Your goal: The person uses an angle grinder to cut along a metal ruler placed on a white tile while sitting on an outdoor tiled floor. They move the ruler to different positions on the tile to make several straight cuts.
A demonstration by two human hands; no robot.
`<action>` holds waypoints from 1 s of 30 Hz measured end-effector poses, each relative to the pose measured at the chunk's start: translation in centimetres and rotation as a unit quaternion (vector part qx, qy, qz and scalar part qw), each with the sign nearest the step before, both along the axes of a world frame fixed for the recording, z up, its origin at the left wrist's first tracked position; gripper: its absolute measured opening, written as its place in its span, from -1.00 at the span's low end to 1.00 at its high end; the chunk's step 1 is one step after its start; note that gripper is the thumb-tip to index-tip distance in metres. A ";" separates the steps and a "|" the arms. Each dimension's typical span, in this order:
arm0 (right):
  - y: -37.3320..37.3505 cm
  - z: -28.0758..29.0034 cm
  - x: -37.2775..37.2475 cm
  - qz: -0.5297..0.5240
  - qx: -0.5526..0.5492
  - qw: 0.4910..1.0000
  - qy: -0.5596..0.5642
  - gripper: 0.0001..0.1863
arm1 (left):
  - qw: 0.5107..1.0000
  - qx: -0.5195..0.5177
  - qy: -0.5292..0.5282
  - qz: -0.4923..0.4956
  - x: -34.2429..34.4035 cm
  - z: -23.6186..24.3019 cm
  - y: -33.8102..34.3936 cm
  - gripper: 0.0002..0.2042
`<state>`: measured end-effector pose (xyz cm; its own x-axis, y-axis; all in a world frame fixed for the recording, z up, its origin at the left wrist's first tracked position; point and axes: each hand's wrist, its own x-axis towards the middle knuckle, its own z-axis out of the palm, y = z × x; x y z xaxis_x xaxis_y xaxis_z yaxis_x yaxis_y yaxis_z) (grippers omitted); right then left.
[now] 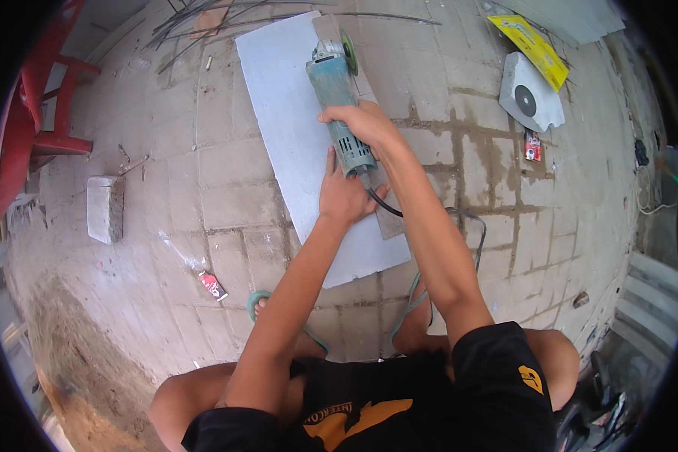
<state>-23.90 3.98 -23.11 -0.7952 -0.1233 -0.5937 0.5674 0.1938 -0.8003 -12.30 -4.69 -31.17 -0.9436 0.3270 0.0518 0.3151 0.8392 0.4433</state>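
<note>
My right hand (365, 128) is wrapped around the body of a teal angle grinder (333, 84). Its green disc (349, 53) stands edge-on at the far end, over or beside a long grey-brown tile strip (392, 224). Whether the disc touches the strip or is spinning, I cannot tell. Beneath lies a pale white board (267, 83), set aslant on the paving. My left hand (343, 200) rests flat with fingers spread at the grinder's rear end, pressing on the strip and board. A black cord (386, 206) leaves the grinder and passes under my right forearm.
A white block (514, 75) with a dark cutting disc (525, 100) and a yellow packet (531, 49) lie at the far right. Thin metal rods (196, 26) lie far left. Leftward are a concrete block (106, 209), a red chair (56, 143) and a small red packet (212, 285).
</note>
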 end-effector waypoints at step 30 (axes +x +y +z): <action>-3.5 -2.4 -14.3 0.020 -0.045 0.998 0.047 -0.59 | 1.000 -0.009 -0.004 0.003 0.1 0.5 0.0 -0.15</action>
